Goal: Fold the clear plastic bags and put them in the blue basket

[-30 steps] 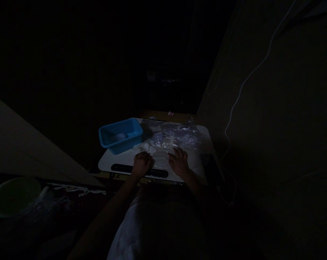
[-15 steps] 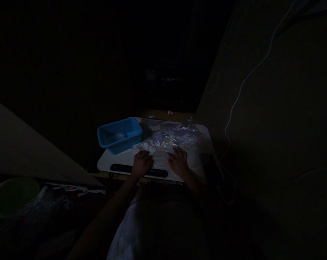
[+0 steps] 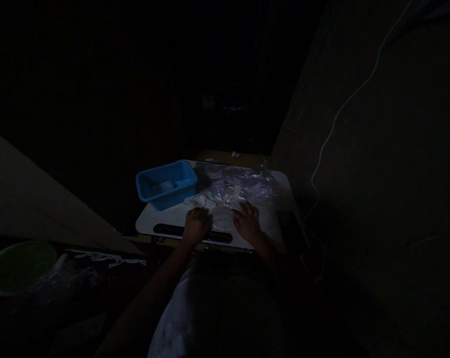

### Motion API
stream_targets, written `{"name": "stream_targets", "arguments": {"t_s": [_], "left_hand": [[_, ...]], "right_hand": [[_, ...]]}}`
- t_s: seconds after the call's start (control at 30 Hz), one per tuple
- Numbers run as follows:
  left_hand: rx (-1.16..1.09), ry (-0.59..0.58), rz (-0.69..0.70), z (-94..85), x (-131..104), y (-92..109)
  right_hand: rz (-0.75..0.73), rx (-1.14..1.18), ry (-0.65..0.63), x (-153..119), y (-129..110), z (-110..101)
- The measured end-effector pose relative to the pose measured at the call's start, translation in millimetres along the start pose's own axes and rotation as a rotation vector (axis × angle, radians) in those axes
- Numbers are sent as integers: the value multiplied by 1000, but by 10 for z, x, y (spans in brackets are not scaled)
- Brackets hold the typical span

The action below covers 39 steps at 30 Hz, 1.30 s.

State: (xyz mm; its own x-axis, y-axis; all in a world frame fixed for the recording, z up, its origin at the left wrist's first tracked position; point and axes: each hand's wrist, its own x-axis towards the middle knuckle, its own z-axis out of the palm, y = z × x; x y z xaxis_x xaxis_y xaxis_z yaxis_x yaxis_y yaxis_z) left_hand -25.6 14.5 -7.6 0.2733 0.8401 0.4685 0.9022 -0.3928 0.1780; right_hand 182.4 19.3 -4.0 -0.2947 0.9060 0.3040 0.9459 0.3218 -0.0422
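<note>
In dim light my left hand rests low on the small white table, its fingers curled together at the left edge of a clear plastic piece. What those fingers hold, if anything, is too dark to see. To the right, my right hand lies over the same plastic with its fingers stretched out and spread. Crumpled clear plastic covers the table's far side. A small whitish crumpled piece lies just beyond my left hand.
A blue basin stands at the table's left, something pale inside it. A dark flat object lies at the right edge. A white cable runs along the right wall. A green basket is on the floor at left.
Both hands stay in nearly the same places. My right hand's fingers look slightly more spread. The whole view has shifted a little.
</note>
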Motion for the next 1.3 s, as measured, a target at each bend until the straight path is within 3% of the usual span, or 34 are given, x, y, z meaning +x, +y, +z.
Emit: {"name": "stream_targets", "arguments": {"t_s": [0.53, 1.3], "left_hand": [[13, -67, -5, -16, 6, 15], [44, -61, -2, 14, -5, -13]], "right_hand": [[1, -2, 8, -4, -3, -6], [12, -6, -4, -4, -7, 5]]}}
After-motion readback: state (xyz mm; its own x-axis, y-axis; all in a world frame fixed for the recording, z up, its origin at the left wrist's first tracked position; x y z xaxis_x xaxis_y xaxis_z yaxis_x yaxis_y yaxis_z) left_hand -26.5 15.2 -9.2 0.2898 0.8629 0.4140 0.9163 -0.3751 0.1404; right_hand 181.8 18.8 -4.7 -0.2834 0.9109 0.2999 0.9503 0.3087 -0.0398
